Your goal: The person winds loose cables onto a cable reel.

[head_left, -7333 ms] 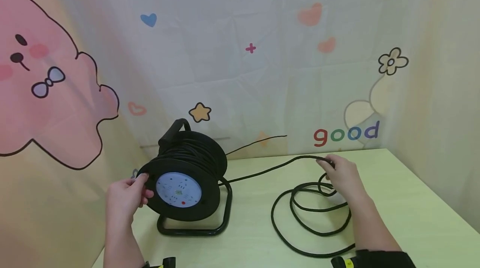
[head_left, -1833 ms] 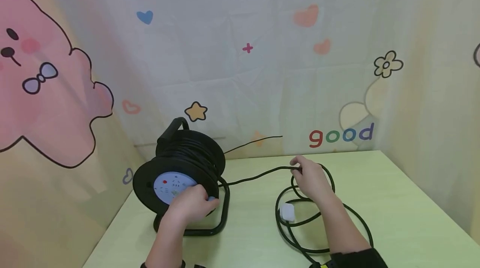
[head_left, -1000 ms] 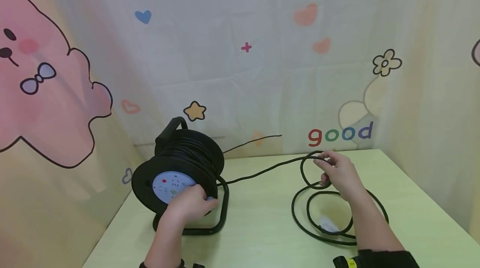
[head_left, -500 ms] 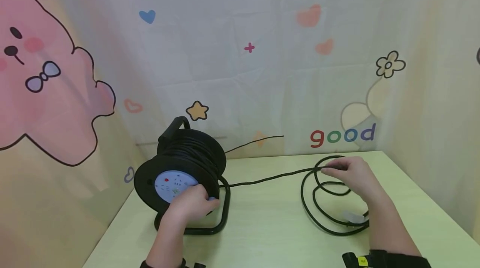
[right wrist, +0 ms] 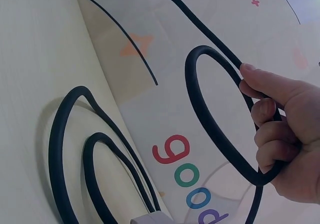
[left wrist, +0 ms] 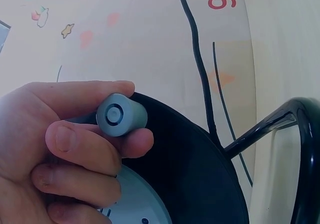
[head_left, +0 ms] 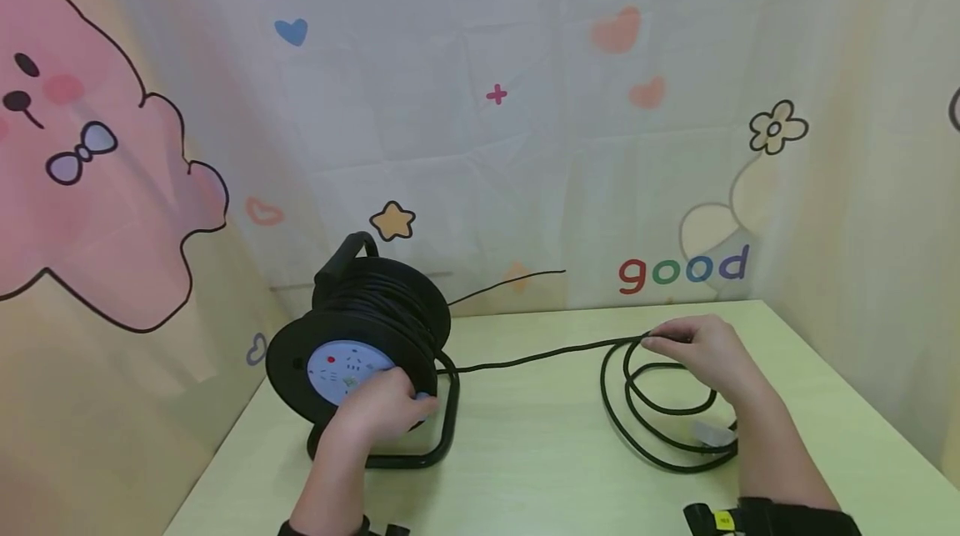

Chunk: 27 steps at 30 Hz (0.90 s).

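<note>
A black cable reel (head_left: 288,378) with a pale blue socket panel (head_left: 337,371) stands on the left half of the table. My left hand (head_left: 375,415) is at its lower right front, gripping the grey-blue crank knob (left wrist: 134,115) between thumb and fingers. From the reel a black cable (head_left: 525,363) runs right to my right hand (head_left: 708,353), which pinches it between thumb and forefinger, other fingers curled. A loop of cable hangs at that hand in the right wrist view. More coils (right wrist: 56,159) lie below, with a whitish plug (head_left: 712,433) among them, partly hidden behind the forearm.
The reel rests on a black tubular stand (head_left: 450,423) and has a carrying handle (head_left: 341,261) on top. Behind the pale green table (head_left: 517,453) hangs a printed cloth (head_left: 450,136). The table's right edge slants down beyond my right arm.
Since the oldest frame, my left hand has gone from the reel's left rim to the knob, and the panel has turned. My right hand moved left, then back right; the cable loops shifted.
</note>
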### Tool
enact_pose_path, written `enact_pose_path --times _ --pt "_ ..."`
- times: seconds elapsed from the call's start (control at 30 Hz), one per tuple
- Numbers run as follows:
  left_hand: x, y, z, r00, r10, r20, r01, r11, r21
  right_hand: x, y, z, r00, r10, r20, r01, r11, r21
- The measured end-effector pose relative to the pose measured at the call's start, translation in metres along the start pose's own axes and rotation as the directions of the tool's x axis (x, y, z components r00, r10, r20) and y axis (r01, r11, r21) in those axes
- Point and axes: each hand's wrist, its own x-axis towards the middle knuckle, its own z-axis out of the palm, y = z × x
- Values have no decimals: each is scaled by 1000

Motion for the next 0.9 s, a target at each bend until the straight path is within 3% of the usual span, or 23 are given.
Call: enact_pose_path --times 0.27,0.4,0.57,0.9 --pt "3 -3 2 1000 -2 4 2 1000 -20 3 -4 7 999 -34 26 34 999 21" --pt "2 -5 3 1000 -3 8 3 1000 17 5 -8 13 997 -68 45 66 997 30" --pt "2 -6 6 998 9 55 -12 998 55 5 -11 20 995 -74 68 72 997 37" --pt "3 -29 18 991 -4 133 3 1000 9 8 -24 33 998 -24 63 23 1000 20"
